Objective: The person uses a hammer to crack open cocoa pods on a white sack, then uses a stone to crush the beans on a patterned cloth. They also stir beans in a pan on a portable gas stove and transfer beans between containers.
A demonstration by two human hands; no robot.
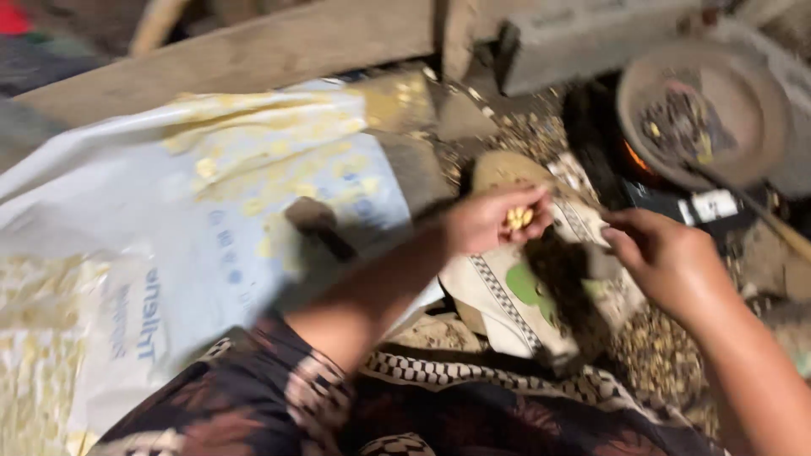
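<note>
Head view: left hand (490, 221) cups yellow kernels (519, 217) in curled fingers; right hand (663, 257), loosely curled, holds nothing visible, just beside it, a round pan (655, 156) beyond them.

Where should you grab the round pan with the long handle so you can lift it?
Probably by the stick handle, coming from the right side. The round pan sits over a glowing fire, so its rim is likely hot. The handle slants down to the right, away from the glow and close to the right hand.
</note>
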